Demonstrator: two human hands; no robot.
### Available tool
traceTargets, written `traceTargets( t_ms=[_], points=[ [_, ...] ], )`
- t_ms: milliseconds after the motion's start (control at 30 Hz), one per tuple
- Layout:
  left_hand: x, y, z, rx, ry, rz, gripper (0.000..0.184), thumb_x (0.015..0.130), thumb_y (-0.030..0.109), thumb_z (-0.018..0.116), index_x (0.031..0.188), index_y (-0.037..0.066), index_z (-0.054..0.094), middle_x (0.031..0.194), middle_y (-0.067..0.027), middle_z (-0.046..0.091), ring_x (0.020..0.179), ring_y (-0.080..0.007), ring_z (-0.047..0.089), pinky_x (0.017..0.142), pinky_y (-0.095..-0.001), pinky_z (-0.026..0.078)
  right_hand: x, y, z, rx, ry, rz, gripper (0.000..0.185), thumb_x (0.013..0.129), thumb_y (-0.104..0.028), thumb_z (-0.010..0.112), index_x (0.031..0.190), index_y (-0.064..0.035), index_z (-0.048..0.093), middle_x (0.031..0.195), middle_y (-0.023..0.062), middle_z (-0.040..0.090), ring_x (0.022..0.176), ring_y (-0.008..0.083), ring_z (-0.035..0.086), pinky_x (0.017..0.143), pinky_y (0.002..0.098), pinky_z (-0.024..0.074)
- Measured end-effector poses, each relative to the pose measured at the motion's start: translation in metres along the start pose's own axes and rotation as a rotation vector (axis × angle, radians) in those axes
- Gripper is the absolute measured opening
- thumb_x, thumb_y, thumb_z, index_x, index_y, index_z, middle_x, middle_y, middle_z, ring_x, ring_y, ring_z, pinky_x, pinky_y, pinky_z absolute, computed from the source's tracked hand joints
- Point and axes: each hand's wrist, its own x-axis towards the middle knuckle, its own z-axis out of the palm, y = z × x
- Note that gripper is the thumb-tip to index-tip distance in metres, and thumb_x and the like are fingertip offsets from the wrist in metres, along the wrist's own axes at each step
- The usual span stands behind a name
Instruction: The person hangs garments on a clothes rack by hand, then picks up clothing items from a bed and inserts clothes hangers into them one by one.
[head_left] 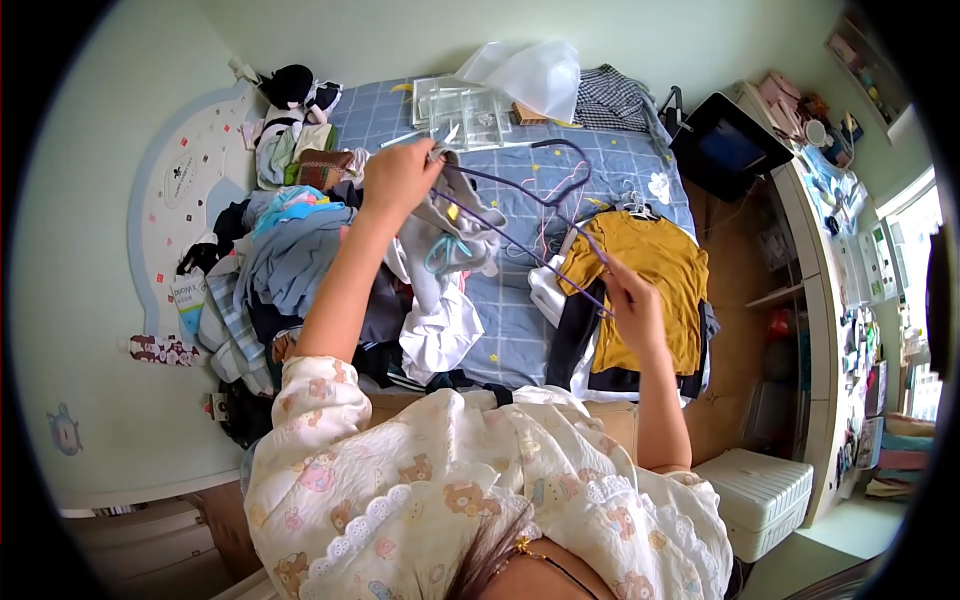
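Observation:
Over the bed, my left hand [402, 180] is closed on the top of a grey garment [455, 225] with a teal drawstring bow and a yellow patch. One end of a dark purple clothes hanger [510, 185] reaches the garment by these fingers; whether they also pinch it is unclear. The hanger is tilted, its hook toward the far side of the bed. At its other end, my right hand [635, 300] grips the hanger between thumb and fingers. Below that hand lies a mustard-yellow long-sleeved top [650, 290], spread over dark and white clothes.
A heap of mixed clothes [300, 250] covers the bed's left side, with a white garment [442, 325] at its edge. Clear plastic boxes [465, 110] and a translucent bag [530, 75] lie at the back. A black monitor [730, 145] and a white suitcase [755, 490] stand right.

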Motion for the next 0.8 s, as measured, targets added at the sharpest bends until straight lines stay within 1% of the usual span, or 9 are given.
traceTargets(
  t_ms=[133, 233, 333, 367, 467, 567, 667, 733, 800],
  points=[
    [-0.014, 0.033, -0.025, -0.120, -0.024, 0.014, 0.024, 0.080, 0.031, 0.063, 0.086, 0.008, 0.065, 0.067, -0.0124, 0.063, 0.066, -0.0321, 0.063, 0.056, -0.0417, 0.048, -0.001, -0.026, 0.025, -0.041, 0.053, -0.066, 0.034, 0.087, 0.001, 0.055, 0.119, -0.0085, 0.060, 0.076, 0.0141, 0.060, 0.062, 0.0215, 0.057, 0.059, 0.0281, 0.0454],
    [-0.025, 0.046, -0.049, -0.085, 0.034, 0.263, 0.025, 0.079, 0.034, 0.064, 0.085, 0.009, 0.063, 0.072, -0.0083, 0.062, 0.071, -0.0275, 0.062, 0.058, -0.0389, 0.048, -0.001, -0.024, 0.034, -0.054, 0.125, -0.182, 0.034, 0.086, 0.003, 0.055, 0.117, -0.0087, 0.061, 0.075, 0.0133, 0.061, 0.061, 0.0226, 0.058, 0.058, 0.0281, 0.0457],
    [-0.017, 0.050, -0.085, 0.013, 0.357, 0.697, 0.027, 0.078, 0.031, 0.064, 0.092, 0.009, 0.060, 0.080, -0.0087, 0.059, 0.073, -0.0278, 0.060, 0.059, -0.0362, 0.046, 0.002, -0.015, 0.029, -0.029, 0.268, -0.356, 0.033, 0.085, 0.005, 0.055, 0.115, -0.0061, 0.062, 0.074, 0.0125, 0.060, 0.060, 0.0215, 0.057, 0.056, 0.0274, 0.0452],
    [-0.016, 0.049, -0.083, -0.059, 0.333, 0.742, 0.027, 0.077, 0.026, 0.066, 0.092, 0.007, 0.055, 0.083, -0.0077, 0.059, 0.075, -0.0277, 0.060, 0.060, -0.0367, 0.047, 0.005, -0.014, 0.027, -0.034, 0.341, -0.408, 0.031, 0.083, 0.007, 0.055, 0.112, -0.0026, 0.062, 0.073, 0.0120, 0.060, 0.057, 0.0212, 0.056, 0.053, 0.0270, 0.0438],
    [-0.023, 0.035, -0.072, -0.044, 0.210, 0.675, 0.024, 0.078, 0.021, 0.067, 0.090, 0.006, 0.052, 0.081, -0.0077, 0.059, 0.075, -0.0275, 0.060, 0.060, -0.0372, 0.048, 0.010, -0.013, 0.014, -0.308, 0.456, -0.434, 0.028, 0.079, 0.002, 0.062, 0.106, -0.0040, 0.064, 0.085, 0.0089, 0.063, 0.080, 0.0230, 0.057, 0.070, 0.0304, 0.0434],
    [-0.027, 0.040, -0.079, -0.016, 0.323, 0.588, 0.023, 0.078, 0.023, 0.067, 0.084, 0.009, 0.050, 0.076, -0.0040, 0.059, 0.071, -0.0240, 0.061, 0.055, -0.0356, 0.049, 0.002, -0.036, 0.022, -0.374, 0.800, -0.599, 0.039, 0.075, -0.006, 0.069, 0.113, -0.0062, 0.060, 0.097, 0.0096, 0.062, 0.092, 0.0265, 0.056, 0.082, 0.0365, 0.0404],
    [-0.032, 0.037, -0.091, 0.045, 0.363, 0.522, 0.022, 0.080, 0.025, 0.066, 0.083, 0.010, 0.050, 0.076, -0.0034, 0.060, 0.067, -0.0239, 0.061, 0.052, -0.0360, 0.048, -0.013, -0.033, 0.052, -0.086, 0.211, -0.620, 0.049, 0.073, -0.015, 0.073, 0.118, -0.0063, 0.055, 0.105, 0.0110, 0.061, 0.096, 0.0280, 0.057, 0.088, 0.0426, 0.0385],
    [-0.037, 0.029, -0.100, 0.074, 0.366, 0.487, 0.021, 0.081, 0.025, 0.065, 0.083, 0.010, 0.050, 0.075, -0.0042, 0.060, 0.065, -0.0255, 0.060, 0.051, -0.0368, 0.047, -0.011, -0.043, 0.073, -0.075, -0.032, -0.451, 0.052, 0.075, -0.018, 0.071, 0.122, -0.0080, 0.051, 0.106, 0.0122, 0.061, 0.100, 0.0271, 0.057, 0.095, 0.0432, 0.0355],
    [-0.043, 0.012, -0.109, 0.049, 0.390, 0.507, 0.021, 0.082, 0.024, 0.064, 0.083, 0.009, 0.050, 0.072, -0.0062, 0.057, 0.061, -0.0279, 0.059, 0.050, -0.0380, 0.046, -0.011, -0.010, 0.090, -0.263, -0.056, -0.411, 0.039, 0.076, -0.021, 0.070, 0.110, -0.0073, 0.056, 0.101, 0.0095, 0.062, 0.096, 0.0280, 0.058, 0.100, 0.0462, 0.0304]
  ],
)
